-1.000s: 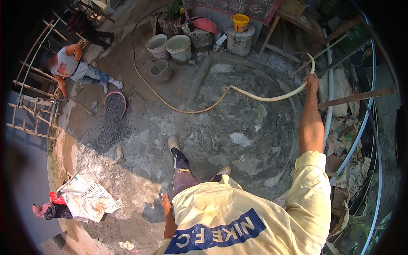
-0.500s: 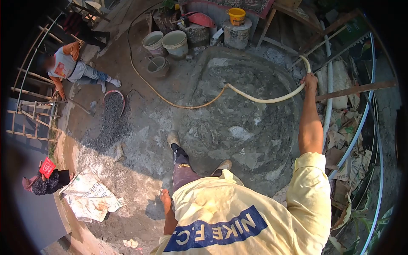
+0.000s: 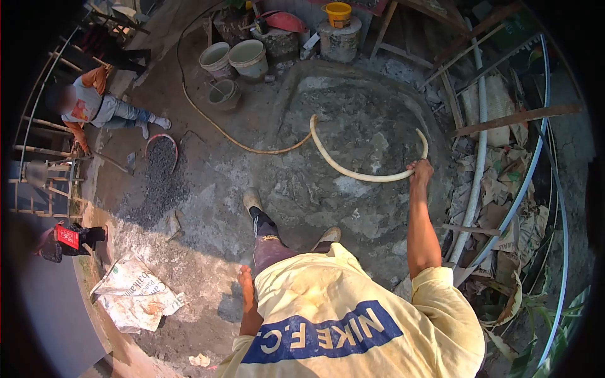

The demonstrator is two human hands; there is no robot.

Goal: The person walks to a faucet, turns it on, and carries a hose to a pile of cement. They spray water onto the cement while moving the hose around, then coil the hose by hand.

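Right hand (image 3: 421, 171) has a clenched grip on the cream hose (image 3: 353, 173), close to its free end, which curls up just past the fist. From there the hose loops across the wet concrete mix (image 3: 372, 120) and snakes off left past two white buckets (image 3: 249, 57). Left hand (image 3: 245, 281) hangs by the hip, grip released, nothing in it. Both shoes sit at the near edge of the mix. Over on the left, another person (image 3: 94, 107) crouches by a gravel pile (image 3: 161, 179), and a torn cement sack (image 3: 135, 293) lies on the ground.
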